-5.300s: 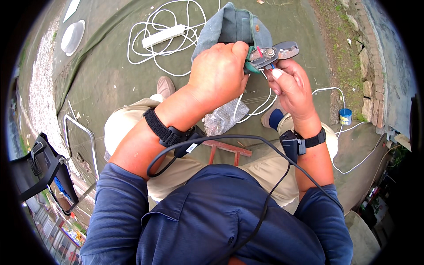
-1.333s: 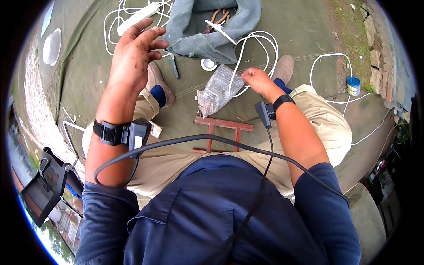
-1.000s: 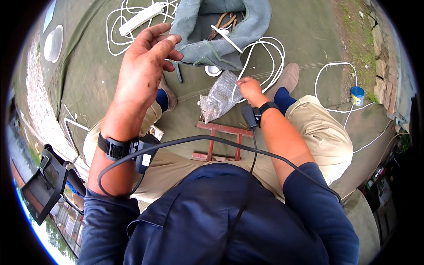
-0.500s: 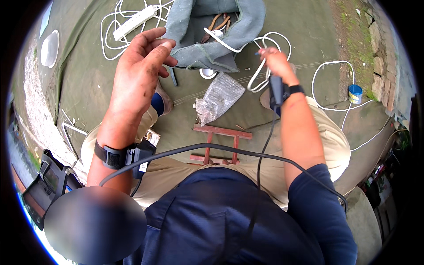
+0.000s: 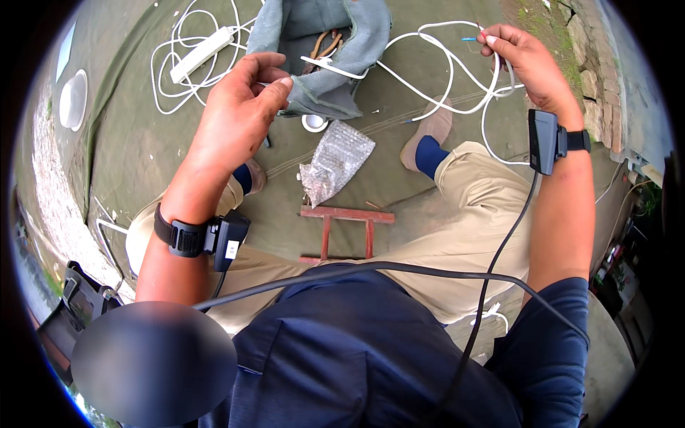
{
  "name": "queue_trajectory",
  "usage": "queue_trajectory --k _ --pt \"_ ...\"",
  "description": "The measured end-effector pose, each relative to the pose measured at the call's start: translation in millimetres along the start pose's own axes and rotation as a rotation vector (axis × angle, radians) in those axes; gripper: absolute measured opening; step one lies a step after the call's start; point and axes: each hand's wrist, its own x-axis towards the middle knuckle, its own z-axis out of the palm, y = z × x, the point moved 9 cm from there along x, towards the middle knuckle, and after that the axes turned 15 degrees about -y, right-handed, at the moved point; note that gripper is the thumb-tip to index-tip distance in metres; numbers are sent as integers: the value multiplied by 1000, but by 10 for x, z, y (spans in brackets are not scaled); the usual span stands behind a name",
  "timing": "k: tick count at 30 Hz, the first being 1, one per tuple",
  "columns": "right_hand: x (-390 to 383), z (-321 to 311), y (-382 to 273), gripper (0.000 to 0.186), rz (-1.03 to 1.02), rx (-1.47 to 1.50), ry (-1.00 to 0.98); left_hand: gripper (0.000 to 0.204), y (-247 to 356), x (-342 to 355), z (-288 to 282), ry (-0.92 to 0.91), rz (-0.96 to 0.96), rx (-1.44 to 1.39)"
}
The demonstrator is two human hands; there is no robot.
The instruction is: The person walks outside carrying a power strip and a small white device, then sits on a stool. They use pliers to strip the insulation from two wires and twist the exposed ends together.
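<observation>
My right hand (image 5: 531,64) is at the far right, its fingers pinched on a white cable (image 5: 449,53). Thin blue and red wires (image 5: 469,39) stick out of the cable end beside the fingertips. Loops of the cable hang from this hand and run back toward the grey-blue fabric tool bag (image 5: 325,96). My left hand (image 5: 242,107) hovers by the bag's left edge, fingers loosely curved and thumb apart, nothing seen in it. Inside the bag lie pliers with orange-brown handles (image 5: 330,44), with a piece of white cable across the rim.
A white power strip (image 5: 202,55) lies among coiled cord at the far left. A clear bubble-wrap pouch (image 5: 339,160) and a white roll (image 5: 314,123) lie between my feet, with a red wooden frame (image 5: 347,215) nearer me. A black cable (image 5: 385,267) crosses before my body.
My right hand has moved right and away from me, drawing the cable loops wider. My left hand stays by the bag. The view has shifted slightly to the right.
</observation>
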Motion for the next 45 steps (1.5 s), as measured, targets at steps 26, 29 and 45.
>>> queue_trajectory --k 26,29,45 --pt "-727 576 -1256 21 -405 566 112 32 3 103 1148 -639 88 424" --pt "-844 784 -1542 21 -474 623 74 43 -187 192 1432 -594 129 537" --pt "-1135 819 -1729 32 -586 602 106 35 -488 763 1822 -222 112 478"
